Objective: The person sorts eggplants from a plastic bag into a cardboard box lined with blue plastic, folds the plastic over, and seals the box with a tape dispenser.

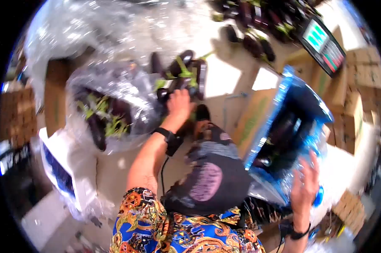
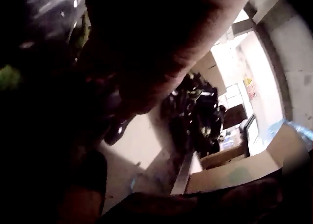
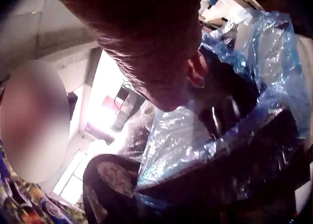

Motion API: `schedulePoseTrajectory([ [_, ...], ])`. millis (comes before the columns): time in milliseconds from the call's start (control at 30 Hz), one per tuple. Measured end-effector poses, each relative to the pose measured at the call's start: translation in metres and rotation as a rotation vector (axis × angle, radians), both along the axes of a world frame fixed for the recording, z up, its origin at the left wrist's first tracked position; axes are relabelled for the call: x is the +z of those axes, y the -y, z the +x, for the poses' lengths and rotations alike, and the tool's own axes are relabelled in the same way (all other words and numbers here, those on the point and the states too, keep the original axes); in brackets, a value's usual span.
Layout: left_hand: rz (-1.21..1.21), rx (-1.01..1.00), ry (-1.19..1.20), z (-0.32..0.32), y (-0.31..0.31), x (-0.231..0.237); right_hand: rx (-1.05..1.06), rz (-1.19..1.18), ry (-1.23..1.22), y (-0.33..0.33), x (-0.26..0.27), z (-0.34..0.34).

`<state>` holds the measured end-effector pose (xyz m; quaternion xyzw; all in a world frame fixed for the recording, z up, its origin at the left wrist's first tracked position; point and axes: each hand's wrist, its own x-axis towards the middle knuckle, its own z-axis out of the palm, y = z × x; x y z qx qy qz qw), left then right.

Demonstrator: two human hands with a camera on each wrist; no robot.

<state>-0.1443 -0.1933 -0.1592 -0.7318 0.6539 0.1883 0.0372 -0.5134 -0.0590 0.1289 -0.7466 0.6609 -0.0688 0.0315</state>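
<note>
My left hand (image 1: pixel 180 104) reaches down onto a small group of dark purple eggplants (image 1: pixel 183 59) with green stems, its fingertips right at the nearest one. I cannot tell whether those fingers curl round it. In the left wrist view the hand (image 2: pixel 161 63) is mostly in shadow. Over on the right, my right hand (image 1: pixel 305 181) is at the near side of a box lined with a blue plastic bag (image 1: pixel 288 80), fingers extended and apart. Dark eggplants (image 1: pixel 281 130) lie inside that bag; the right wrist view shows their shiny skins (image 3: pixel 222 111) beyond the hand.
A clear plastic bag (image 1: pixel 135 90) with more eggplants lies to the left, beside a white foam box (image 1: pixel 78 168). A large eggplant heap (image 1: pixel 262 17) is at the back. A scale display (image 1: pixel 323 44) stands at right, near stacked cardboard boxes (image 1: pixel 367 71).
</note>
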Motion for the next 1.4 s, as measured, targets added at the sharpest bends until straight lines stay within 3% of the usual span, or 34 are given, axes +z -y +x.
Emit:
schedulePoseTrajectory([
  [33,0.001,-0.022,0.055,-0.002,0.004,-0.010,0.088,0.081,-0.017,0.006,0.000,0.011],
  [100,-0.082,-0.035,0.045,-0.005,0.005,-0.008,0.070,0.250,-0.021,0.011,-0.015,-0.003],
  [133,0.032,0.020,0.013,-0.001,0.013,-0.010,0.060,0.318,-0.062,0.007,-0.024,-0.017],
  [167,-0.035,0.076,0.009,-0.002,0.012,0.003,0.037,0.357,-0.100,0.003,-0.027,-0.029],
  [233,-0.078,0.098,-0.208,0.024,0.021,-0.001,0.016,0.439,-0.163,-0.001,-0.030,-0.049],
  [300,-0.169,0.212,-0.616,0.039,0.033,0.036,-0.051,0.350,-0.022,-0.007,-0.028,-0.052],
  [367,-0.143,0.237,-0.968,0.018,0.043,0.134,-0.134,0.302,0.047,-0.010,-0.024,-0.049],
  [467,-0.091,0.093,-1.298,-0.027,0.044,0.253,-0.359,0.459,0.341,0.003,-0.004,-0.043],
  [500,-0.075,0.060,-1.349,-0.044,0.043,0.276,-0.342,0.425,0.490,0.010,0.003,-0.039],
  [567,0.039,0.032,-1.352,-0.086,0.035,0.310,-0.302,0.390,0.857,0.027,0.017,-0.025],
  [600,0.153,-0.064,-1.232,-0.103,0.035,0.320,-0.274,0.373,1.040,0.036,0.022,-0.015],
  [667,0.298,-0.465,-1.241,-0.127,0.039,0.304,-0.205,0.385,1.387,0.057,0.025,0.010],
  [700,0.600,-0.443,-1.159,-0.130,0.042,0.317,-0.192,0.424,1.503,0.066,0.017,0.020],
  [733,0.769,-0.440,-1.190,-0.130,0.043,0.324,-0.272,0.443,1.367,0.075,0.012,0.025],
  [800,0.603,-0.468,-1.072,-0.116,0.047,0.319,-0.314,0.728,1.421,0.085,-0.010,0.030],
  [833,0.494,-0.411,-1.063,-0.105,0.050,0.311,-0.339,0.764,1.361,0.079,-0.021,0.033],
  [867,0.353,-0.333,-1.074,-0.092,0.050,0.303,-0.282,0.642,1.248,0.068,-0.051,0.034],
  [1000,0.277,0.045,-1.189,-0.018,0.052,0.227,-0.353,0.380,0.985,0.077,-0.084,0.021],
  [1067,0.310,0.195,-1.182,0.022,0.049,0.188,-0.445,0.399,0.834,0.092,-0.091,0.004],
  [1133,0.249,0.264,-1.119,0.058,0.044,0.146,-0.515,0.392,0.915,0.093,-0.108,-0.024],
  [1200,0.234,0.355,-1.021,0.082,0.043,0.122,-0.443,0.498,0.702,0.088,-0.100,-0.045],
  [1233,0.231,0.397,-0.972,0.092,0.045,0.110,-0.481,0.479,0.719,0.083,-0.106,-0.059],
  [1300,0.230,0.422,-0.890,0.109,0.045,0.083,-0.619,0.488,0.815,0.082,-0.100,-0.061],
  [1367,0.232,0.395,-0.761,0.119,0.048,0.045,-0.532,0.449,0.673,0.080,-0.110,-0.059],
  [1400,0.181,0.247,-0.626,0.121,0.043,0.023,-0.485,0.429,0.604,0.079,-0.115,-0.057],
])
